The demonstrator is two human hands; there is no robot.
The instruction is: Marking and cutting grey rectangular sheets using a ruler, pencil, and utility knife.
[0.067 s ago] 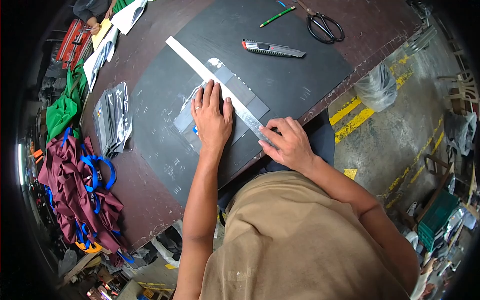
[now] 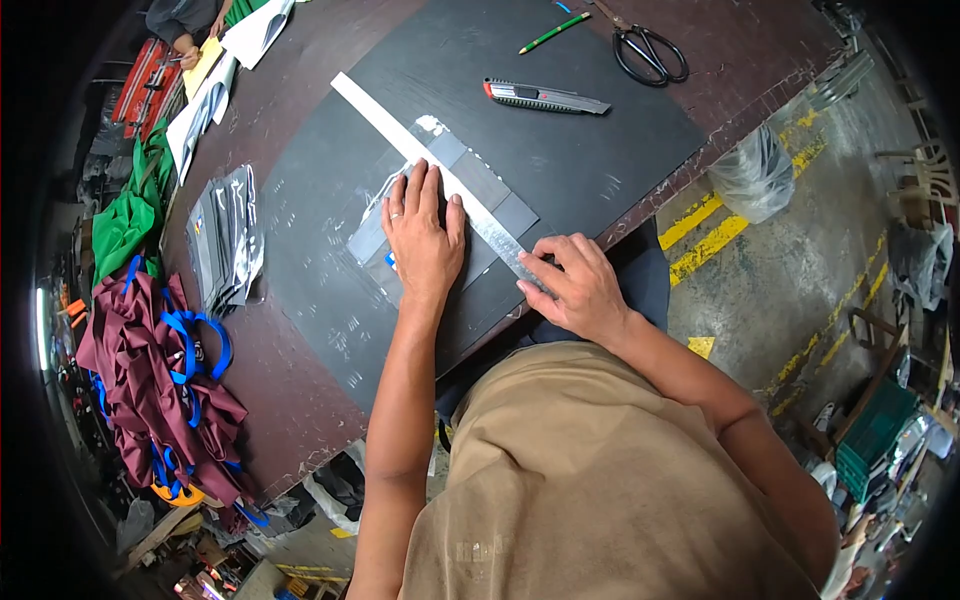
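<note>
— On the black cutting mat (image 2: 560,170), what lies under the hands?

— Grey flat sheet pieces (image 2: 505,205), glossy in part, with a long steel ruler (image 2: 430,165) laid slantwise across them; the left hand (image 2: 423,240) lies open and flat, palm down, pressing them beside the ruler; the right hand (image 2: 575,285) has its fingers curled onto the ruler's near end.

— And further off on the bench (image 2: 300,400)?

— A slim utility knife (image 2: 545,97), black-handled scissors (image 2: 650,52), a green pencil (image 2: 553,33); a stack of silvery sheets (image 2: 222,240) at the left edge.
</note>
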